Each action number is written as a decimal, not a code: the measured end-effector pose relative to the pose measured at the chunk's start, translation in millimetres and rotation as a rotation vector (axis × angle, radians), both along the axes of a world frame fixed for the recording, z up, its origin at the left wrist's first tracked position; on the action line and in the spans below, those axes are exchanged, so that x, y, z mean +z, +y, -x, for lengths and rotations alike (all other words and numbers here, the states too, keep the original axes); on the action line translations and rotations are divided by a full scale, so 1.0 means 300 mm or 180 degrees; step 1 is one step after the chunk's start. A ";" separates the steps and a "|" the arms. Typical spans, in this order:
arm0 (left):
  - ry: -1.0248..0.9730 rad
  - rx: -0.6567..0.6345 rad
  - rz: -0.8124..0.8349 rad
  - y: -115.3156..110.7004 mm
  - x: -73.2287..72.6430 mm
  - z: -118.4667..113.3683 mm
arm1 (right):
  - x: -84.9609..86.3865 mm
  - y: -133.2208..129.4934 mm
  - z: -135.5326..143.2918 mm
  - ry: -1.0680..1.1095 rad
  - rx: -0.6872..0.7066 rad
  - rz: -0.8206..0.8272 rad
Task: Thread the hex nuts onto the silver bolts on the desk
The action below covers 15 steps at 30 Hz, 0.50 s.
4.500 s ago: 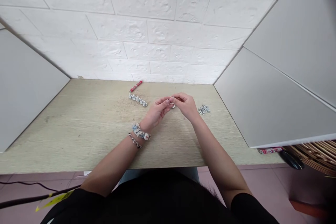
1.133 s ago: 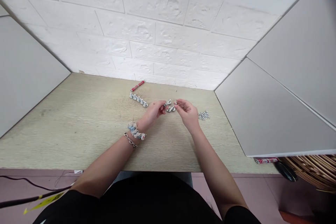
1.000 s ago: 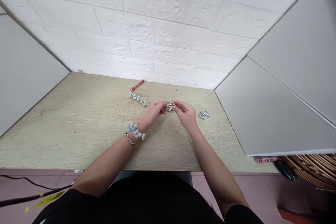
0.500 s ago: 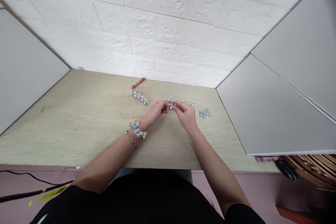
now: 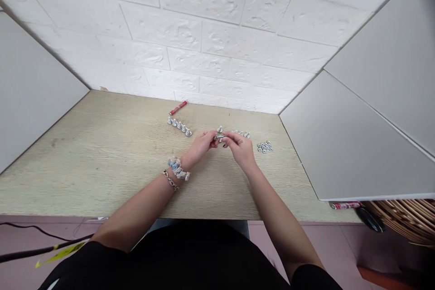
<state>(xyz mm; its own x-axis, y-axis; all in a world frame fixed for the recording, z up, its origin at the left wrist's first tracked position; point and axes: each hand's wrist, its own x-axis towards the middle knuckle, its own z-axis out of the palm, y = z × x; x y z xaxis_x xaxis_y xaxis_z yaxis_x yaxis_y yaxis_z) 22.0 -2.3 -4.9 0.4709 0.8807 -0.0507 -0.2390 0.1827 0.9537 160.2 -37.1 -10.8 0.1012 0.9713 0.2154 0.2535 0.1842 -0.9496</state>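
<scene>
Above the middle of the table, my left hand [image 5: 201, 145] pinches one end of a small silver bolt [image 5: 219, 137], which lies roughly level. The fingers of my right hand [image 5: 242, 148] are closed at its other end; whether they also hold a nut is too small to see. Just behind the held bolt stands another bolt [image 5: 220, 129], its lower part partly hidden. Off to the left is a slanting row of several upright bolts with washers [image 5: 180, 125]. More bolts [image 5: 247, 135] stand beyond my right hand, partly covered by it. Several loose nuts [image 5: 264, 147] are grouped to its right.
A red pen-like stick [image 5: 178, 108] lies on the wooden table [image 5: 102, 158] near the white brick-patterned wall [image 5: 217, 72]. Grey panels [image 5: 367, 145] border both sides. At the lower right are a red tube [image 5: 345, 205], a dark oval object and a woven basket [image 5: 404, 217].
Both hands stay in nearly the same place. The right fingers have shifted slightly at the end of the bolt, and the bolt's angle differs a little.
</scene>
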 end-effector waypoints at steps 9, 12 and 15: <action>0.0086 -0.0050 -0.0075 0.002 0.003 0.004 | -0.022 0.008 -0.002 0.0187 0.0164 -0.0146; 0.0039 -0.0057 -0.0045 -0.004 0.008 0.002 | -0.013 0.004 -0.003 0.0174 0.0131 -0.0090; -0.0042 -0.0062 0.0031 -0.008 0.013 -0.001 | -0.007 0.000 -0.005 0.0058 0.0071 -0.0058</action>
